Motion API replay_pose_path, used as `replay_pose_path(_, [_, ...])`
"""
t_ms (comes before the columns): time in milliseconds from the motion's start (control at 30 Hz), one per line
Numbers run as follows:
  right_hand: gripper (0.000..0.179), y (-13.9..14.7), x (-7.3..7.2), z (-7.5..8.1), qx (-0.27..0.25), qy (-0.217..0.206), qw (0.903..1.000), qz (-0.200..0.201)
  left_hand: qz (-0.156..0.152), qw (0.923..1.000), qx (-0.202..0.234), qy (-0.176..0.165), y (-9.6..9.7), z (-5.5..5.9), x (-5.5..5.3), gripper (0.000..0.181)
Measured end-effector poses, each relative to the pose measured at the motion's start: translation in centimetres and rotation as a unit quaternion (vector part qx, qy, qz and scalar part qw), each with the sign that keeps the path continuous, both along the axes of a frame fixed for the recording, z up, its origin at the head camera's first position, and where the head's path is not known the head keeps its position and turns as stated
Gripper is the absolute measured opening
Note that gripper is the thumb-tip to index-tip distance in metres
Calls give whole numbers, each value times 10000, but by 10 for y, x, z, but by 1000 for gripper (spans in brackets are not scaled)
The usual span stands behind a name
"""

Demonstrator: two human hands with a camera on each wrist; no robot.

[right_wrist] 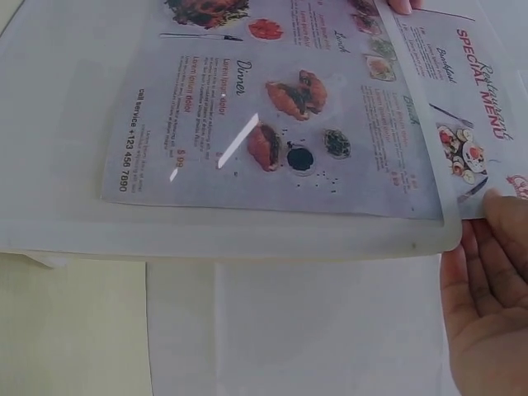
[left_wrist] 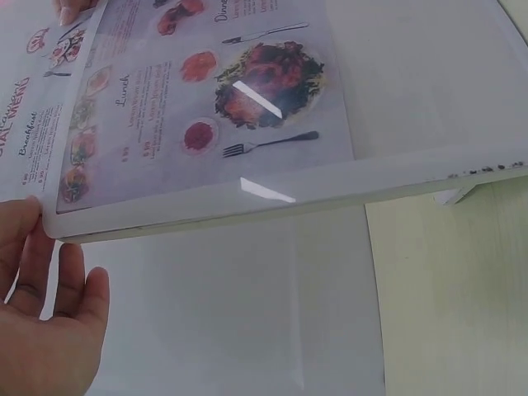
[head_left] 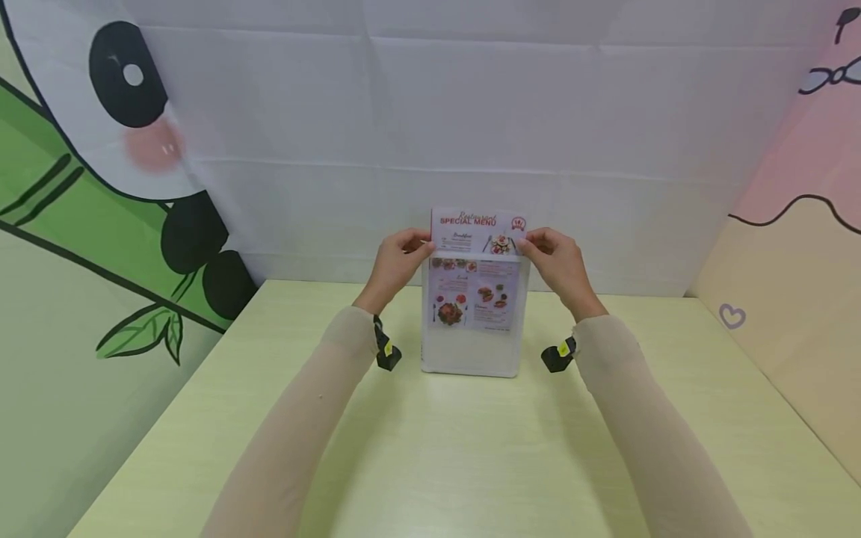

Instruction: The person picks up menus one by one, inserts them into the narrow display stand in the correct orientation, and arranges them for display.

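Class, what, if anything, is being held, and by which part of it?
The menu, by its side edges just above the clear holder's top rim: left hand at the left edge, right hand at the right.

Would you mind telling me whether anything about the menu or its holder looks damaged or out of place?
Dark specks mark one side edge of the holder, perhaps dirt or scuffs on its otherwise pale frame. The menu sits only partway in.

In the head view, the menu [head_left: 474, 237] was partly illegible (print too small), and the table's [head_left: 464, 456] near corners were cut off.
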State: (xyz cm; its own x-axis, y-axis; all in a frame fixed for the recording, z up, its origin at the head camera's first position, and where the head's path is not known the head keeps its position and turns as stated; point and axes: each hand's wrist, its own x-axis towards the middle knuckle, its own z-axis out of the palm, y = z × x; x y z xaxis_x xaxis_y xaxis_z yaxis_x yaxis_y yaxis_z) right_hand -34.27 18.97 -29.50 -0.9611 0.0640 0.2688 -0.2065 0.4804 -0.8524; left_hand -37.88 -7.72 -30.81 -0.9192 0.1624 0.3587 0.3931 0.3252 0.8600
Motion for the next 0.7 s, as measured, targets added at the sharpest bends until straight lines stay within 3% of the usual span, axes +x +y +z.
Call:
replay_pose_path(467, [38, -1, 0, 2, -239, -10, 9997, 44, -22, 9999, -85, -118, 0, 3, 1, 25])
replay_pose_path(700, [34, -2, -1, 2, -47, 83, 9999, -30, 5, 9997, -178, -174, 0, 4, 1, 29])
